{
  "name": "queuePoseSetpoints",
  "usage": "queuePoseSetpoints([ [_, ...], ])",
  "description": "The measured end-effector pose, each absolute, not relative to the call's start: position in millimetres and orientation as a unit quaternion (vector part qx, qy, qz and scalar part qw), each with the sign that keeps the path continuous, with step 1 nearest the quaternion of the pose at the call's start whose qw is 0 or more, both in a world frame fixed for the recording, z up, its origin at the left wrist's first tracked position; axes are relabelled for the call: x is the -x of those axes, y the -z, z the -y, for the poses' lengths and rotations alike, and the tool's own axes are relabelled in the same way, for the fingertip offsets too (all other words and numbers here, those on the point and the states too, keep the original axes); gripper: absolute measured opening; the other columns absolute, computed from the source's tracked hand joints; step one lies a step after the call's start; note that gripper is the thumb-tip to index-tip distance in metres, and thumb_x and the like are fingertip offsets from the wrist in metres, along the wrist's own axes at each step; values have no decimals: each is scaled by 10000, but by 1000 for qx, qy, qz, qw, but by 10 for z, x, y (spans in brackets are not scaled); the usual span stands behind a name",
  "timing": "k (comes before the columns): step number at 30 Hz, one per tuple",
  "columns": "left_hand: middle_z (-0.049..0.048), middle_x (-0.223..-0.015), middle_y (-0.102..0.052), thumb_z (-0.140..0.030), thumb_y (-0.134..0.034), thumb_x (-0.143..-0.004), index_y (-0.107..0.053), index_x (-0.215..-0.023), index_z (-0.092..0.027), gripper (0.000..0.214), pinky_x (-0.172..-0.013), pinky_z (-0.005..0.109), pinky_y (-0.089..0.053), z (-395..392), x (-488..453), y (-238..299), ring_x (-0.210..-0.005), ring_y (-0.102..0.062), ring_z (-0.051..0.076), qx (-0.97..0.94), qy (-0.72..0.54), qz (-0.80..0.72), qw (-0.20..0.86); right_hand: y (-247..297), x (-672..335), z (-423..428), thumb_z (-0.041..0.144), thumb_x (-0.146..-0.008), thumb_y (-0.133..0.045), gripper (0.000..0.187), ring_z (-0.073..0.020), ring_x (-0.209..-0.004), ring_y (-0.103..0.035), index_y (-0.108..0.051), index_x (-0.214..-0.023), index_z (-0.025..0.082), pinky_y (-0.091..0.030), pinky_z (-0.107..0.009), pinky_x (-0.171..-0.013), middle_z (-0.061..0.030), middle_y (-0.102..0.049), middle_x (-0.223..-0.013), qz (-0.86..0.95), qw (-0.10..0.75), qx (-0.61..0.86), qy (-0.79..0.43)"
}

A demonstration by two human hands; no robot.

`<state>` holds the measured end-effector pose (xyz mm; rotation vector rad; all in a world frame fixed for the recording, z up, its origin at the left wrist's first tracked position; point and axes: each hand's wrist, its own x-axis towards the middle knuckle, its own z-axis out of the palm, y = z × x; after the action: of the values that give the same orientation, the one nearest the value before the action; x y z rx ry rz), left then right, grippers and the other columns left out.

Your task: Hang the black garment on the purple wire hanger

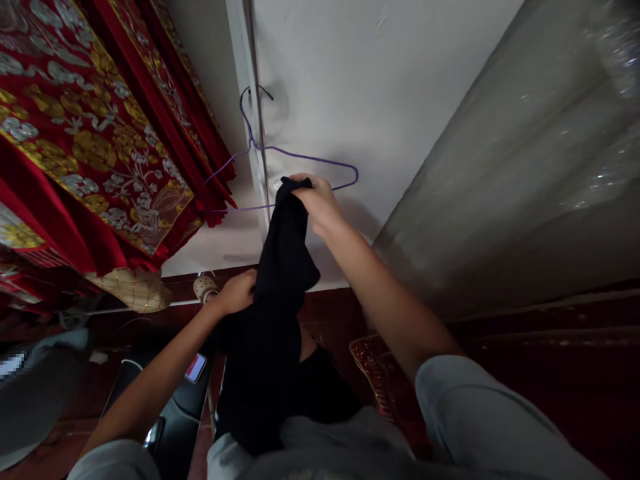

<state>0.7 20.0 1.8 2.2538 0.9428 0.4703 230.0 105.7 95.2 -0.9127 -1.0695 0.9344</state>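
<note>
A black cloth garment [287, 253] hangs down in front of me, bunched at its upper end; its exact kind does not show. My right hand [317, 201] grips that upper end, fingers closed round the fabric. Lower on the left side, my left hand [239, 291] is closed at the garment's edge, its fingertips hidden by the cloth. Just behind my right hand, a purple wire hanger [310, 157] hangs by its hook from a pale vertical strip [256, 120] on the wall. The garment covers part of the hanger's lower bar and is not visibly on it.
Red embroidered cloths [100, 133] hang at the left. A plastic-wrapped grey panel [525, 167] leans on the right. Below left are a black seat [180, 427] with a lit phone [195, 368] and a beige clog [205, 288]. Another person's grey clothing [45, 400] shows at far left.
</note>
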Motion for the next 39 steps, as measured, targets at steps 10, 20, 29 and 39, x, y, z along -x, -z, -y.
queuePoseSetpoints([
  [10,12,-823,-661,-252,-675,-911,-730,-876,-167,107,-767,219,-450,-484,626,-484,-787,-578,161,-558,-593,-496,300,-501,-2374,-1628,371,-852,-729,216,-182,-701,-634,-642,-771,191,-504,-303,-654,-23,-631,-689,540,573,472,-397],
  [20,24,-641,-583,78,-655,-678,-681,-613,-221,307,-915,288,-436,-361,975,-704,-790,-613,251,-652,-330,-623,281,-821,-2818,-1257,233,-758,-741,461,-96,-527,-341,-374,-479,220,-288,-267,-513,41,-262,-493,631,498,569,-174],
  [29,39,-1029,-714,4,-575,-841,-698,-939,-211,267,-1104,297,-450,-742,178,-1177,-1136,-638,223,-659,-577,-429,222,-728,-2736,-1146,239,-803,-695,355,-136,-575,-436,-443,-554,215,-432,-297,-583,22,-355,-537,620,509,561,-204],
  [39,-6,-982,-658,102,-546,-861,-699,-939,-167,319,-1252,350,-272,-1368,324,-1545,-1201,-570,180,-714,-515,-439,179,-807,-3553,-1485,239,-813,-790,135,-297,-1194,-677,-700,-891,175,-590,-464,-964,-99,-751,-1106,597,586,521,-169],
])
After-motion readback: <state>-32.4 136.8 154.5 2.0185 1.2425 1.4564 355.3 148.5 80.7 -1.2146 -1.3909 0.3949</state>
